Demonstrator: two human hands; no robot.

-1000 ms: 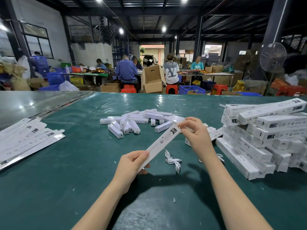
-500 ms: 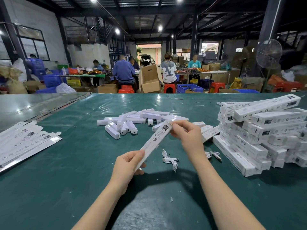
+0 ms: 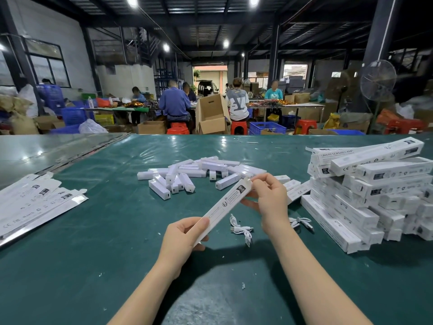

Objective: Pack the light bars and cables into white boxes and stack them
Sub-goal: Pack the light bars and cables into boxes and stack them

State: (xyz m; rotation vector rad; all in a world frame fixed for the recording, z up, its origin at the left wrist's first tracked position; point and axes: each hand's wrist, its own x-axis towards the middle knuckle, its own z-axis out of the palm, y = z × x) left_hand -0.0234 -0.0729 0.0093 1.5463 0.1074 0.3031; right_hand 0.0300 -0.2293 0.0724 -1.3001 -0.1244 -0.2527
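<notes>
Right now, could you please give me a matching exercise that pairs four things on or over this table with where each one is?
Things:
1. flattened boxes
2. light bars
3. stack of boxes
4. long box

Places:
A. held between left hand and right hand
B. right side of the table
C. middle of the table, beyond the hands
D. left edge of the table

Pairs: 1-D, 2-C, 3-B, 4-A.

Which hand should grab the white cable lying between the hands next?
Probably the right hand. It only pinches the far end of the white box, and the cable lies just beside its wrist. The left hand grips the box's near end, steadying it.
</notes>
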